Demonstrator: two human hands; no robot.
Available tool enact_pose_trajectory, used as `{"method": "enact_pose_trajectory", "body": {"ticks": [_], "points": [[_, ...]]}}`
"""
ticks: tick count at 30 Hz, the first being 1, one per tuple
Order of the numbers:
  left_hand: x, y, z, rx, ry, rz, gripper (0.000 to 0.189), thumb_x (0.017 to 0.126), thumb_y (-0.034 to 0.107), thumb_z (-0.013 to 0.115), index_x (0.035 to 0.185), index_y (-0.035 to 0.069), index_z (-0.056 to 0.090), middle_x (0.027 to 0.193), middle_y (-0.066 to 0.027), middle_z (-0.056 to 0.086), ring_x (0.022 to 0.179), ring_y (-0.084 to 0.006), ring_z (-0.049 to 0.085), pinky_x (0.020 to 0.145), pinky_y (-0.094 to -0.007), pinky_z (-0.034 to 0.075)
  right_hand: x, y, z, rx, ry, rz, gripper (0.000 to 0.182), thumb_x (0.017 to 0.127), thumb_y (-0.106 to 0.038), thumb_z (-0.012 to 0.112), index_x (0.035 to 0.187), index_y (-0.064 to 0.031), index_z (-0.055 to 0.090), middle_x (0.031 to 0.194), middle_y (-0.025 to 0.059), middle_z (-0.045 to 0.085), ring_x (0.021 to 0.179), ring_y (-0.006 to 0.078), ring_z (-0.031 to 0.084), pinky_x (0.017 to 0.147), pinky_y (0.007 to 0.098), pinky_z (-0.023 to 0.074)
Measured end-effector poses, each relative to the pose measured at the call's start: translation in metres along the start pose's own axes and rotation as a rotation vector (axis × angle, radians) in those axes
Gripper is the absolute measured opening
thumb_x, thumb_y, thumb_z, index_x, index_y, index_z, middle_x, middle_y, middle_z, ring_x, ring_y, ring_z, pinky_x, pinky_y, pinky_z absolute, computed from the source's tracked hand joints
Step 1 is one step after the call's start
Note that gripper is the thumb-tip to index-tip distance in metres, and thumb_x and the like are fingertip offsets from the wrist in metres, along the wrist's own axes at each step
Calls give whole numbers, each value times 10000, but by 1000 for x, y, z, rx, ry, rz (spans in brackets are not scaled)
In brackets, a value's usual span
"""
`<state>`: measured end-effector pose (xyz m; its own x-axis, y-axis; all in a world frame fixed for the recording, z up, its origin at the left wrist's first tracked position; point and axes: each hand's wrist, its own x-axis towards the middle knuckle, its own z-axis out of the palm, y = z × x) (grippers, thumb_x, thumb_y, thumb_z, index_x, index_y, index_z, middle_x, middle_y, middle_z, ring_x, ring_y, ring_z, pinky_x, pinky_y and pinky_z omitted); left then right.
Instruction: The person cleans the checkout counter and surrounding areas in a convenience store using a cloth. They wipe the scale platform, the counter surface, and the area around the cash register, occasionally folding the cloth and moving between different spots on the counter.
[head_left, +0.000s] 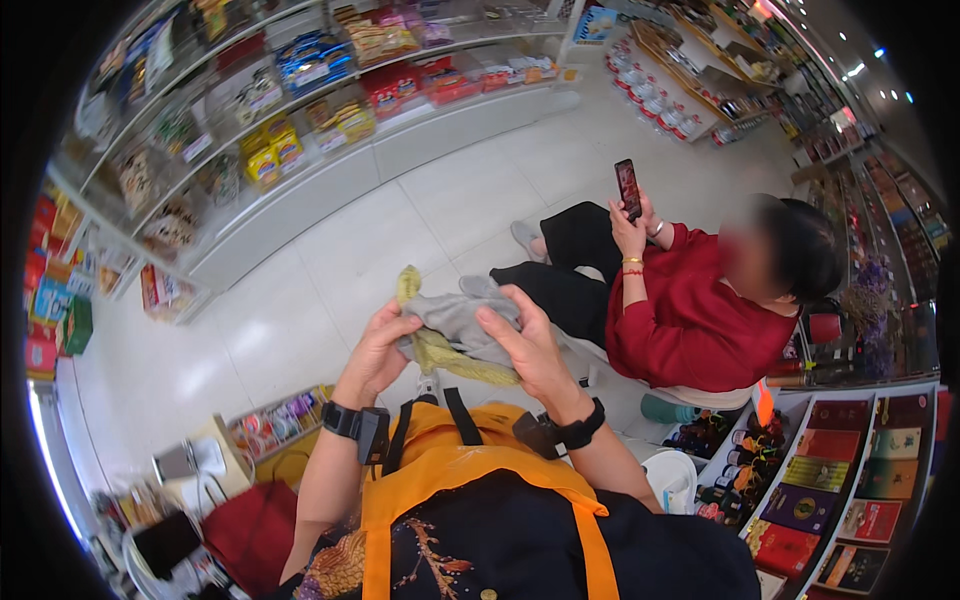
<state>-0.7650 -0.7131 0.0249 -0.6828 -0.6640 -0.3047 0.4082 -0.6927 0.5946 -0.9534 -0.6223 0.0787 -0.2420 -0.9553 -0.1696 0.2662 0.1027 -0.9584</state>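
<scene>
A crumpled grey cloth (454, 316) and a yellow-green cloth (450, 356) are bunched together in front of my orange apron. My left hand (382, 349) pinches the left side of the bundle between thumb and fingers. On the right, my right hand (529, 341) grips the grey cloth, its thumb lying on top. One yellow-green end sticks up beyond my left fingers, and another part hangs beneath the grey cloth. Whether the two colours belong to one piece, I cannot tell. Both hands are held above the tiled floor.
A seated person in a red top (690, 315) holds a phone (628, 189) at my right. Shelves of packaged snacks (315, 67) run along the far side. A display rack of boxes (806, 480) stands at lower right. A red bag (251, 532) sits at lower left.
</scene>
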Motion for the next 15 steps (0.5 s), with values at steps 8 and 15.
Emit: {"method": "enact_pose_trajectory", "body": {"ticks": [8, 15], "points": [[150, 116, -21, 234, 170, 249, 321, 919, 74, 626, 1226, 21, 548, 1096, -45, 643, 1008, -144, 598, 914, -300, 467, 178, -19, 1, -197, -172, 143, 550, 833, -226, 786, 1248, -21, 490, 1047, 27, 622, 933, 70, 560, 815, 231, 471], [321, 219, 37, 675, 70, 520, 375, 954, 94, 577, 1306, 7, 481, 1134, -25, 563, 1038, -108, 512, 931, -263, 411, 347, -25, -50, -220, -183, 76, 627, 835, -270, 759, 1295, 51, 478, 1130, 79, 607, 1012, 129, 553, 897, 276, 452]]}}
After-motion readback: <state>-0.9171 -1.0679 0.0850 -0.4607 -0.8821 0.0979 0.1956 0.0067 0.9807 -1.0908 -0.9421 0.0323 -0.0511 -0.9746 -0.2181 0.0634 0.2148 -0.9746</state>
